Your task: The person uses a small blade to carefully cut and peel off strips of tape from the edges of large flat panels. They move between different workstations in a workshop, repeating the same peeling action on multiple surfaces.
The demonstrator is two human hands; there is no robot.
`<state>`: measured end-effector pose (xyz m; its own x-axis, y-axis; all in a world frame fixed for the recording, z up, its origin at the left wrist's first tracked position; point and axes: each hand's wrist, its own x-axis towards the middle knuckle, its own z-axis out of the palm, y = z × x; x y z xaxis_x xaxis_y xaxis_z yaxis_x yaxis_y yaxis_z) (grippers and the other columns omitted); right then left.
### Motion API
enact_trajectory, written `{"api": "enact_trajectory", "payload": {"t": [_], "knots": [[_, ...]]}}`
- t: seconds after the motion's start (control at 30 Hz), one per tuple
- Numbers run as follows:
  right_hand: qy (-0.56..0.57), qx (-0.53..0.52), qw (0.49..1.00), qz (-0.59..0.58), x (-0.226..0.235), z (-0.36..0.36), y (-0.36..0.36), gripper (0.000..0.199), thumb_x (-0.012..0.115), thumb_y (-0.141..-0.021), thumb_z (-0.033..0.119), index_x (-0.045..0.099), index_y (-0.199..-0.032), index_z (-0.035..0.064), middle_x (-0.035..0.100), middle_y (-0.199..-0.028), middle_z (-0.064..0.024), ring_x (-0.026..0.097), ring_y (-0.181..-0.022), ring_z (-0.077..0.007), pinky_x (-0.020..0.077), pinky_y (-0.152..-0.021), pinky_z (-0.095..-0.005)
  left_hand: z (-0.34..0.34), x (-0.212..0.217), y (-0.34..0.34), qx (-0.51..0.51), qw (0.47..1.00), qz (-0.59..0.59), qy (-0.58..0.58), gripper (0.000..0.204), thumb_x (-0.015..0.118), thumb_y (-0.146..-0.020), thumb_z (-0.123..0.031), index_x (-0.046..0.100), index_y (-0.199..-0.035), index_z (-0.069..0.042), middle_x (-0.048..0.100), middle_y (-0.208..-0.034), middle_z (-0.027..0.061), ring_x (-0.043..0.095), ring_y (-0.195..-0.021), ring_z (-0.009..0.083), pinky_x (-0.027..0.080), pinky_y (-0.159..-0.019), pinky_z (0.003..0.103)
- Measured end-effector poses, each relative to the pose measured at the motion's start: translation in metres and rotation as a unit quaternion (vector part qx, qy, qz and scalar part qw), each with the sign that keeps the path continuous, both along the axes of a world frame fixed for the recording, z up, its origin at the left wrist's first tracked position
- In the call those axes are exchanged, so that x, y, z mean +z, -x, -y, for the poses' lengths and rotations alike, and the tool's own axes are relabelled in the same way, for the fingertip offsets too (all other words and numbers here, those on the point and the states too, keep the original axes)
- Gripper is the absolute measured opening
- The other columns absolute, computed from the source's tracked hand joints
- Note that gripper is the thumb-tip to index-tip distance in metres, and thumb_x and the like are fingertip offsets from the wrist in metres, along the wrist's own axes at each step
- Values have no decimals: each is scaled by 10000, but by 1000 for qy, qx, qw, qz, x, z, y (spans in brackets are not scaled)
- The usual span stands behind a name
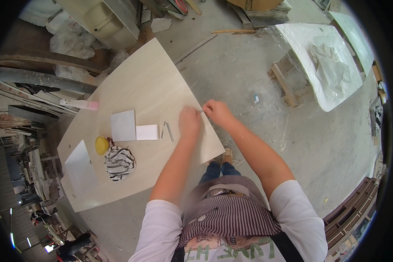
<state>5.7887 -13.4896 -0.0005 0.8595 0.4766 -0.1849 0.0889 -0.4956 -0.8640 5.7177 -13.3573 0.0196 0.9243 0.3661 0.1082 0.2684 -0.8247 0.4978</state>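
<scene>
My left hand [190,123] rests fisted on the right edge of a large pale board [148,83]. Close beside it, my right hand [217,112] is closed at the board's edge, and a thin small piece shows between the two hands; I cannot tell what it is. Two thin grey strips [167,130] lie just left of my left hand. Further left lie a white square piece [147,132] and a grey square piece [123,125].
On the board sit a yellow round object [101,145], a striped cloth [119,163], a pale sheet [80,169] and a pink-capped bottle [80,104]. A white slab [321,56] on wooden supports stands at the right. Clutter and shelving fill the left; concrete floor lies around.
</scene>
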Motion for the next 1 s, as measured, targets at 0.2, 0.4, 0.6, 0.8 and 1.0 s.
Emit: {"api": "enact_trajectory", "payload": {"t": [0.2, 0.4, 0.6, 0.8, 1.0], "knots": [[-26, -6, 999, 27, -4, 15, 17, 195, 640, -909, 214, 694, -923, 27, 706, -828, -147, 661, -733, -299, 514, -675, -393, 11, 10, 13, -23, 1000, 2, 3, 80, 641, -792, -71, 651, -757, 0, 598, -853, 193, 603, -832, 405, 497, -740, 484], [-23, 12, 1000, 11, 1, 40, 45, 196, 632, -901, 210, 689, -929, 25, 700, -864, -167, 660, -781, -341, 517, -699, -405, 33, 21, 43, -28, 998, -40, 26, 93, 623, -823, -87, 625, -780, -4, 585, -893, 188, 586, -874, 400, 478, -756, 500], [-49, 5, 999, -4, 8, 58, 68, 172, 642, -885, 181, 685, -923, 18, 699, -897, -173, 665, -823, -364, 523, -721, -419, 49, 22, 63, -44, 998, -10, 53, 94, 590, -811, -56, 603, -742, 6, 568, -853, 204, 571, -846, 418, 471, -747, 507], [-53, -1, 999, 7, 6, 70, 82, 162, 653, -882, 169, 684, -925, 16, 697, -888, -167, 668, -807, -341, 524, -716, -404, 54, 14, 73, -66, 996, 8, 52, 90, 608, -797, -67, 601, -739, 0, 569, -840, 194, 570, -841, 411, 471, -741, 506], [-49, -20, 998, -28, 18, 81, 99, 158, 651, -892, 164, 685, -934, 15, 694, -866, -171, 669, -783, -330, 522, -695, -390, 58, 6, 88, -101, 994, 6, 39, 87, 667, -783, -69, 598, -756, -24, 564, -842, 165, 573, -836, 391, 477, -727, 489]]}}
